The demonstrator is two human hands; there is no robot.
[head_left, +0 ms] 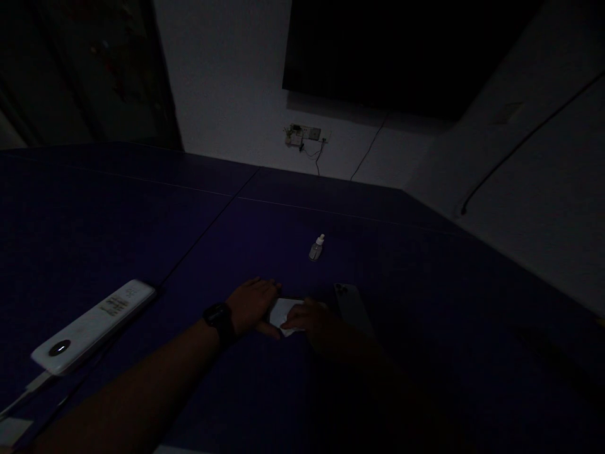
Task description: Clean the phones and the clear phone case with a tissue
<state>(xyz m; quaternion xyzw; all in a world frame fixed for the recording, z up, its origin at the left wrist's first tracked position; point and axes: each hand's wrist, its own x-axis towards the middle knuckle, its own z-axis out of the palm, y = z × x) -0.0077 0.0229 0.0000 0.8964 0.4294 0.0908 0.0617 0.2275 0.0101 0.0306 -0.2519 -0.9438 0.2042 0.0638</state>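
In the dim head view, my left hand [253, 302], with a black watch on the wrist, grips the left end of a flat phone-like device [278, 310]. Its thumb lies at the near edge and the fingers at the far edge. My right hand [309, 317] is closed on a crumpled white wipe or tissue [287, 330] and presses it on the device's pale face. Much of the device is hidden under both hands. Just right of my right hand lies a grey phone [353, 308] with its camera side up. Beyond the hands is a small clear bottle [316, 251] with a white cap.
A long white power bank [94, 328] with a lit display lies at the left, a white cable [28, 391] at its near end. The dark blue tabletop [227, 246] reaches the wall, where sockets with wires [302, 135] sit below a large black screen [401, 57].
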